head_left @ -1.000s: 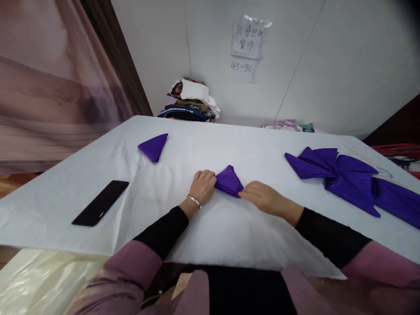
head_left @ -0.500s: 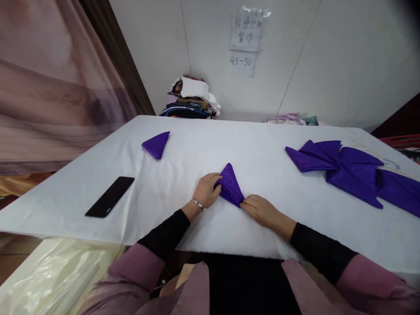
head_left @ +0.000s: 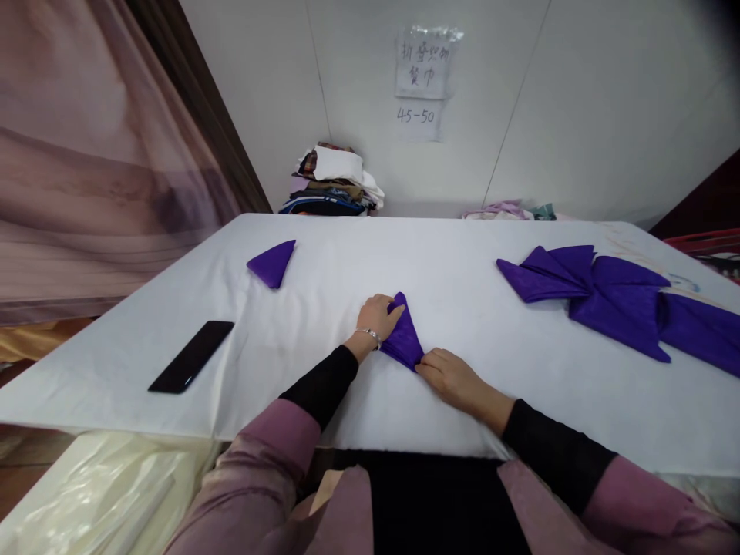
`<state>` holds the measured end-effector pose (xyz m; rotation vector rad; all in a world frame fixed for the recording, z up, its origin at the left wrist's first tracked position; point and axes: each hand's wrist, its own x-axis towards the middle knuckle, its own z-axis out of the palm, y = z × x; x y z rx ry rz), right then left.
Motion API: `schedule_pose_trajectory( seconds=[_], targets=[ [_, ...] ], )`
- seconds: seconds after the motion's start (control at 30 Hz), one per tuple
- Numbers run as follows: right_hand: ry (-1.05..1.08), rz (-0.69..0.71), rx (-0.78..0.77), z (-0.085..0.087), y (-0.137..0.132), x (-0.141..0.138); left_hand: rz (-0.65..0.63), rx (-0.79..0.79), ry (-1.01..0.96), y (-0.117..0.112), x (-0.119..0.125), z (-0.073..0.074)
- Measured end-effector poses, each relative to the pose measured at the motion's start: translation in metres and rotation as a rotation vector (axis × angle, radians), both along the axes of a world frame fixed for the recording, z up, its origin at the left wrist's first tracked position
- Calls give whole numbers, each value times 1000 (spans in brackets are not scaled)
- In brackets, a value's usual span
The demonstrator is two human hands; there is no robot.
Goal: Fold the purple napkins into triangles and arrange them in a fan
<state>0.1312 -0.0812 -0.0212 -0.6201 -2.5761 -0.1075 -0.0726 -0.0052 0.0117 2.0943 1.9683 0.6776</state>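
Observation:
A purple cloth napkin (head_left: 405, 337), folded into a narrow triangle, lies on the white-covered table in front of me. My left hand (head_left: 378, 320) is at its upper left side, the fingers curled over the edge near the top point. The lower right corner is pinched in my right hand (head_left: 454, 379), the fingertips closed together on the cloth. Farther left rests another folded purple napkin (head_left: 273, 264), a small triangle that neither hand touches. Several more purple napkins (head_left: 618, 304) lie overlapping at the right.
A black phone (head_left: 192, 357) lies on the left of the white tablecloth (head_left: 324, 385). Beyond the far edge are a stack of folded fabrics (head_left: 332, 181) and a low heap of cloth (head_left: 502, 210). Handwritten paper signs (head_left: 422, 85) hang on the wall. A curtain (head_left: 98, 169) hangs at left.
My left hand has moved up along the napkin's left side toward its top point. My right hand stays at the lower right corner. The view has shifted slightly.

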Motion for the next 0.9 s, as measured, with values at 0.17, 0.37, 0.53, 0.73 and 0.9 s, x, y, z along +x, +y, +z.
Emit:
schedule_pose_trajectory(
  seconds=[0.17, 0.37, 0.53, 0.73, 0.9],
  targets=[
    [-30, 3, -89, 2, 0, -5, 94, -321, 142, 41, 14, 18],
    [-9, 5, -128, 1, 0, -7, 104, -434, 252, 65, 26, 17],
    [11, 7, -150, -1, 2, -7, 131, -414, 329, 61, 35, 18],
    [60, 18, -181, -4, 3, -8, 133, -364, 415, 60, 44, 22],
    [78, 20, -170, -8, 4, -8, 117, -339, 472, 62, 49, 21]
  ],
)
